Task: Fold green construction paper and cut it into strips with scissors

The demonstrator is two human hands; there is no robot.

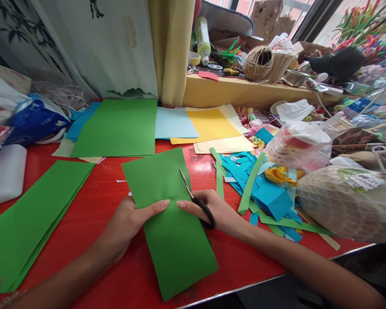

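A rectangular sheet of green paper (170, 231) is held between both hands above the red table. My left hand (133, 219) grips its left edge, thumb on top and fingers hidden underneath. My right hand (209, 208) pinches the right side, its thumb tip close to the left thumb. Black-handled scissors (207, 214) hang on the right hand, blades pointing up and away over the paper's right edge. Whether the paper is one layer or several I cannot tell.
Folded green strips (38, 214) lie at the left. A large green sheet (119, 128), pale blue paper (175, 123) and yellow paper (209, 124) lie at the back. Blue and green scraps (260, 184) pile up at right beside a net-wrapped bundle (344, 201). A cluttered ledge (231, 90) runs behind.
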